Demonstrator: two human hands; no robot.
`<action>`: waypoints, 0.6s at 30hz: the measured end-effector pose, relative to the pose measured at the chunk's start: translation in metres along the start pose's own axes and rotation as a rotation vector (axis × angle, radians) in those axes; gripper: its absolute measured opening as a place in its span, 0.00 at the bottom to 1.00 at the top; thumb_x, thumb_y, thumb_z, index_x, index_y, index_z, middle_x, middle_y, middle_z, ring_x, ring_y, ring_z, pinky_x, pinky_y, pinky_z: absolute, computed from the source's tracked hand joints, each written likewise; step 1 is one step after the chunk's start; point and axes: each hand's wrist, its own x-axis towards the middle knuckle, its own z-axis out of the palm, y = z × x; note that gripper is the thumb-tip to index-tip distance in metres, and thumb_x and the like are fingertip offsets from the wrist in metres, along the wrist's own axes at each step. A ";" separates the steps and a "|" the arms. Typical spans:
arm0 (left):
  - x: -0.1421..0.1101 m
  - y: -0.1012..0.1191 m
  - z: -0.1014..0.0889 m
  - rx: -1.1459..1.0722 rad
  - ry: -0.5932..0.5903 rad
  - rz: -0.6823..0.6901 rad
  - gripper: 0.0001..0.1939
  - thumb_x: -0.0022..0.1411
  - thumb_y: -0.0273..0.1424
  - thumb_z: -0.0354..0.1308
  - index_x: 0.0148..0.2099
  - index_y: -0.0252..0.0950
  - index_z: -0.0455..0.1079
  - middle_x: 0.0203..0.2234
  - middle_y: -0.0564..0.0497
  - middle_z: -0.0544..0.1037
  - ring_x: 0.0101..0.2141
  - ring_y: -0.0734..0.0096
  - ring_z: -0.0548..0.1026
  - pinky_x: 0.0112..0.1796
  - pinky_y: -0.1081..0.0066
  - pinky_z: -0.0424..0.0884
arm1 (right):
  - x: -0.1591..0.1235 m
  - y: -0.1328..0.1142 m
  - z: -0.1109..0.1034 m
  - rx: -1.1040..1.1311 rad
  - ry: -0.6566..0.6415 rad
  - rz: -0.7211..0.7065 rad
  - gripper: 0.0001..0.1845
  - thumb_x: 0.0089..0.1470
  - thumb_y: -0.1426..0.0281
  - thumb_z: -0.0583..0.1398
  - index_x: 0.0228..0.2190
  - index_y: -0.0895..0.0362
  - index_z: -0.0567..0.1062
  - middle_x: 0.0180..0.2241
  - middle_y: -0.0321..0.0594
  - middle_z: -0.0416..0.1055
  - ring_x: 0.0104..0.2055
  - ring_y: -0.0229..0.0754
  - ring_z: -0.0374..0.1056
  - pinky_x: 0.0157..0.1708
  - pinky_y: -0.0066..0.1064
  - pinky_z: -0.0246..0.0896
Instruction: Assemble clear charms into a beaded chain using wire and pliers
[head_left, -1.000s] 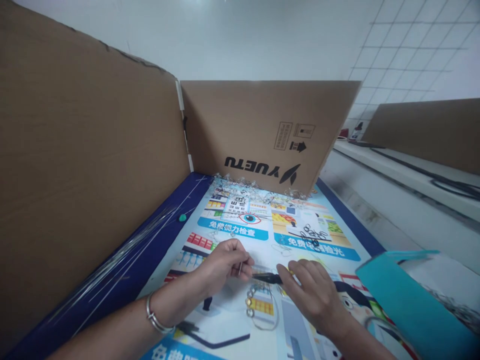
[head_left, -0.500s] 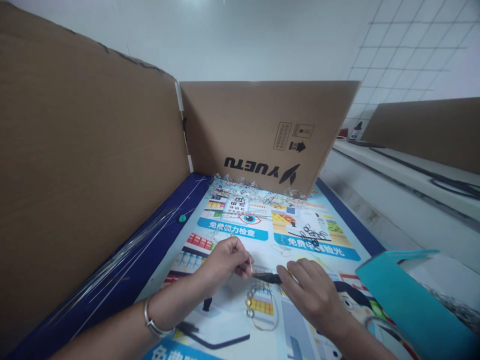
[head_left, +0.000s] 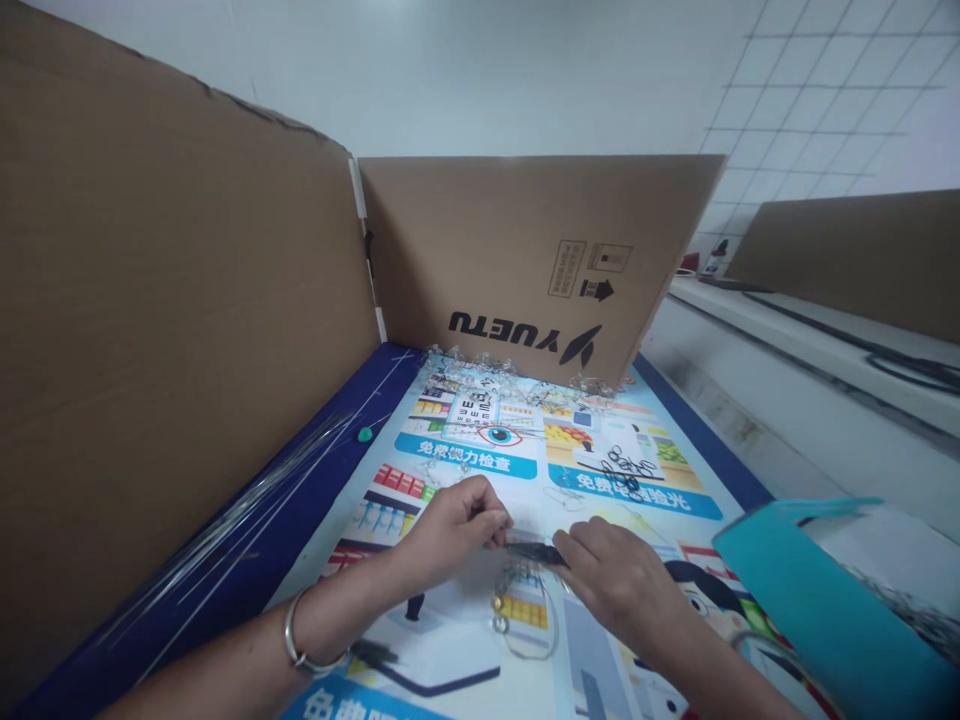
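My right hand [head_left: 615, 575] is wrapped round a pair of pliers [head_left: 534, 552], whose dark, narrow jaws point left. Facing it, my left hand [head_left: 461, 525] is closed in a pinch right at the pliers' tip. A thin metal wire showed at these fingers a moment ago; now it is mostly hidden by them. Below the pliers, on the printed mat, lies a thin wire loop [head_left: 553, 635] with small round metal pieces [head_left: 499, 624] along its left side. A silver bangle [head_left: 291, 630] circles my left wrist.
Long straight wires [head_left: 277, 480] lie along the left cardboard wall [head_left: 172, 300]. Small wire pieces [head_left: 480, 362] line the back panel [head_left: 525, 250]. Black rings [head_left: 626, 465] rest on the mat at right. A teal box [head_left: 832, 600] holding metal bits stands at front right.
My left hand has turned and its fingers have closed in against the pliers' tip, covering the upright wire seen earlier. My right hand keeps its grip and has shifted only slightly.
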 end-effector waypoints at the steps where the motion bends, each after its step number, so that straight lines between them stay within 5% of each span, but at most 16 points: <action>1: 0.000 0.000 0.000 0.013 -0.004 0.006 0.06 0.56 0.30 0.52 0.28 0.33 0.64 0.23 0.51 0.72 0.25 0.74 0.70 0.30 0.73 0.66 | 0.000 0.000 0.000 0.012 0.002 0.006 0.08 0.54 0.67 0.54 0.29 0.58 0.70 0.24 0.38 0.64 0.28 0.38 0.58 0.28 0.30 0.50; 10: 0.000 0.001 0.000 0.024 0.010 -0.016 0.07 0.55 0.32 0.53 0.28 0.34 0.64 0.23 0.51 0.74 0.25 0.74 0.71 0.28 0.74 0.65 | 0.002 -0.001 0.003 0.093 -0.078 0.097 0.12 0.56 0.64 0.52 0.26 0.56 0.69 0.23 0.37 0.64 0.27 0.37 0.60 0.27 0.28 0.50; 18: 0.007 -0.001 -0.009 -0.110 0.116 -0.142 0.08 0.50 0.32 0.57 0.25 0.33 0.62 0.22 0.49 0.75 0.23 0.72 0.73 0.23 0.76 0.63 | 0.006 -0.006 0.001 0.035 0.121 0.137 0.10 0.55 0.67 0.53 0.33 0.59 0.71 0.27 0.42 0.66 0.33 0.42 0.61 0.32 0.33 0.54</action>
